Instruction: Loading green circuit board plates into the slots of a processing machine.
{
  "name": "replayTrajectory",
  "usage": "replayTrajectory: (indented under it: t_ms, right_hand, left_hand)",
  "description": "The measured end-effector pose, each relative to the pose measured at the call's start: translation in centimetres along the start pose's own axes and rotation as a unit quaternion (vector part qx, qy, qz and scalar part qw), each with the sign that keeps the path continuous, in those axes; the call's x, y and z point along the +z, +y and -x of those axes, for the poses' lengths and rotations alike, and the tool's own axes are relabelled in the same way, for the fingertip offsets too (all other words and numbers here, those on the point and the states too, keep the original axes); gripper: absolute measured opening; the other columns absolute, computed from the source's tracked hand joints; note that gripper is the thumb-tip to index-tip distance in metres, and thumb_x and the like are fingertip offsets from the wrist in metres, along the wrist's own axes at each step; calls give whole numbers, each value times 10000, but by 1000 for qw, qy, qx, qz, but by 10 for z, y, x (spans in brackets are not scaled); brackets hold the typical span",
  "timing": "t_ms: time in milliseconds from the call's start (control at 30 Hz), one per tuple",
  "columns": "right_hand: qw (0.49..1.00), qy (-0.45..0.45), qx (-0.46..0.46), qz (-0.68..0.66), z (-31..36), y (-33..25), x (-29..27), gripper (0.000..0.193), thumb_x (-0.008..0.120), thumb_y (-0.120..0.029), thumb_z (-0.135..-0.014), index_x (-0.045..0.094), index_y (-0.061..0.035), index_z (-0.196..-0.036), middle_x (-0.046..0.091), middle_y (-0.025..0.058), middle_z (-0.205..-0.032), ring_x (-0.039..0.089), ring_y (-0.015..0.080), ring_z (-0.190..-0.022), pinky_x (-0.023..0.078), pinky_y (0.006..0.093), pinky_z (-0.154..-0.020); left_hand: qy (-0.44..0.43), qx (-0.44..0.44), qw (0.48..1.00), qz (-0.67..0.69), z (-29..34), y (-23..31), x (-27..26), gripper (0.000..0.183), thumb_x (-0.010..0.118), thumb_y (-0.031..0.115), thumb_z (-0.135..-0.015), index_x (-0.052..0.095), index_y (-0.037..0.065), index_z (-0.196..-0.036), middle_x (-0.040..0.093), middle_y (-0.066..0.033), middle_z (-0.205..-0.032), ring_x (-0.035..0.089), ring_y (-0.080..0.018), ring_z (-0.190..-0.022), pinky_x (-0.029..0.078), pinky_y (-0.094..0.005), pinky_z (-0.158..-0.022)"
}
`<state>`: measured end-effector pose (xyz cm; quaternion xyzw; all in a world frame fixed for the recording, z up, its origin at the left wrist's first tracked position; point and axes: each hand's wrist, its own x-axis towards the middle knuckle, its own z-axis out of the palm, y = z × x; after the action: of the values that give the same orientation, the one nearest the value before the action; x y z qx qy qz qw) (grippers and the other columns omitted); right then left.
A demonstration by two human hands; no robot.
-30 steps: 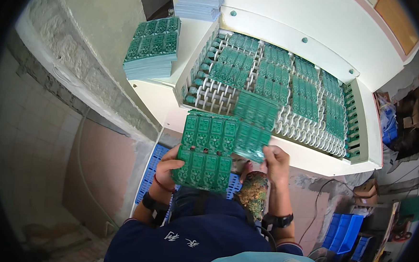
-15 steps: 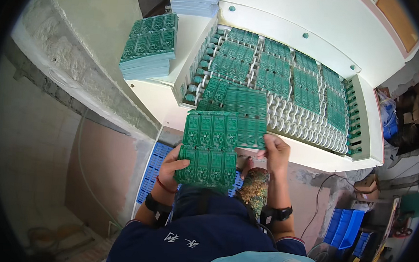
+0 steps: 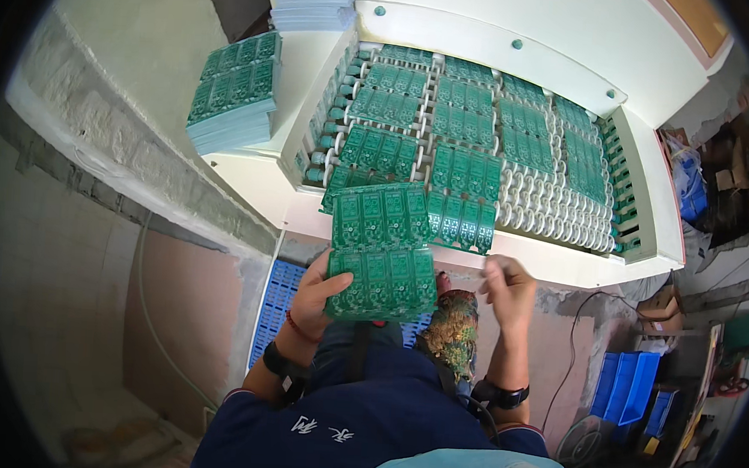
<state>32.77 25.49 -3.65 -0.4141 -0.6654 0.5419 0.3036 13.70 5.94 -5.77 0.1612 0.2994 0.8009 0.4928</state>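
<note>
My left hand is closed round the left edge of a stack of green circuit board panels, its thumb on top. The stack is held tilted in front of the white machine. My right hand is curled, thumb and forefinger close together with nothing between them. It sits just off the near corner of a circuit board panel lying at the roller conveyor's front edge. Another panel lies partly hidden behind the held stack. Further rows of panels cover the white rollers.
A tall stack of circuit board panels stands on the machine's left ledge, with pale blue sheets behind it. Blue crates stand at the lower right. A blue slatted pallet lies on the floor. A concrete ledge runs along the left.
My right hand has let go of the panel, which now lies on the rollers, and has drawn slightly right. The held stack has tilted and shifted slightly right. The view has shifted a little.
</note>
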Motion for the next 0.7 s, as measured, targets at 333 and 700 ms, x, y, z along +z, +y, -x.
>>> replayTrajectory:
  t_ms: [333, 700]
  right_hand:
    - [984, -64, 54, -156, -2, 17, -28, 176, 606, -173, -849, 615, -16, -770, 532, 14, -504, 459, 60, -384, 373, 191, -365]
    - [997, 76, 5, 23, -86, 67, -136, 245, 604, -198, -845, 598, 1, -702, 494, 9, -507, 410, 63, -385, 326, 204, -372]
  left_hand:
    - [-38, -23, 999, 14, -17, -10, 13, 429, 498, 23, -837, 375, -52, -1241, 491, -156, -1202, 529, -230, -1066, 467, -363, -884]
    - [-13, -26, 999, 23, -8, -12, 8, 428, 502, 34, -835, 366, -53, -1231, 496, -176, -1179, 545, -253, -1045, 481, -386, -865]
